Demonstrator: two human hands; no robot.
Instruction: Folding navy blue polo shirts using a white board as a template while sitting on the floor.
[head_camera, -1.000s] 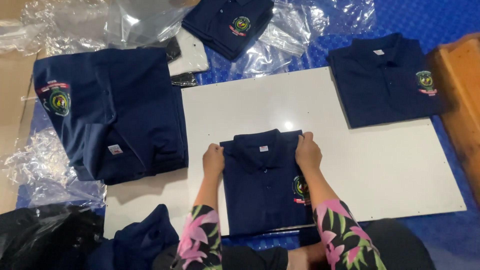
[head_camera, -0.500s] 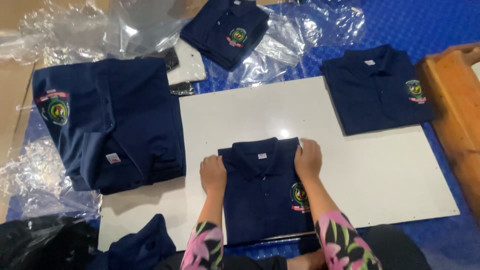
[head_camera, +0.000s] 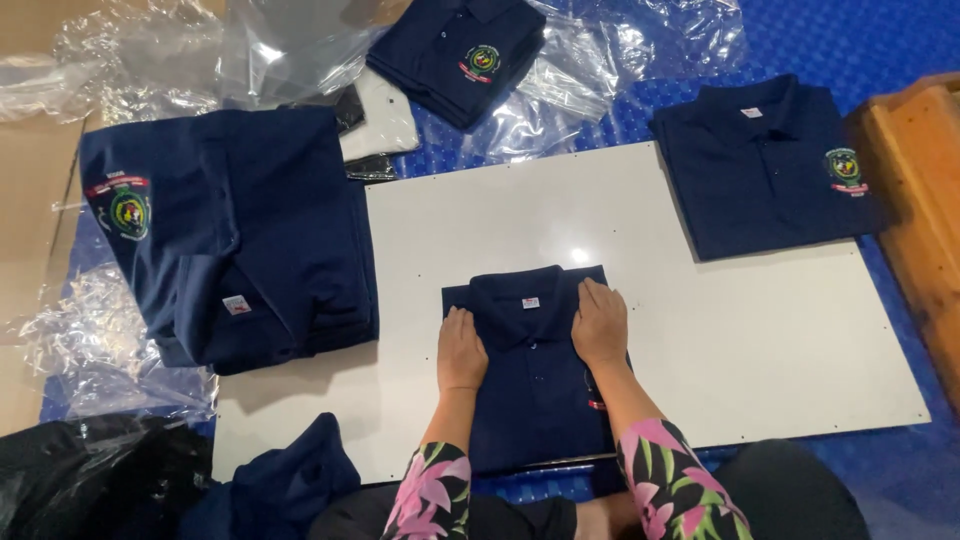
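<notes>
Head view: both hands (head_camera: 530, 340) flat on folded shirt (head_camera: 535, 400)

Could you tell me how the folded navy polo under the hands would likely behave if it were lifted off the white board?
The folded navy polo is soft knit cloth, so it would probably sag and unfold unless supported underneath. The left hand and right hand press it flat, suggesting it springs up a little. On the smooth white board it would likely slide easily when pushed.
</notes>
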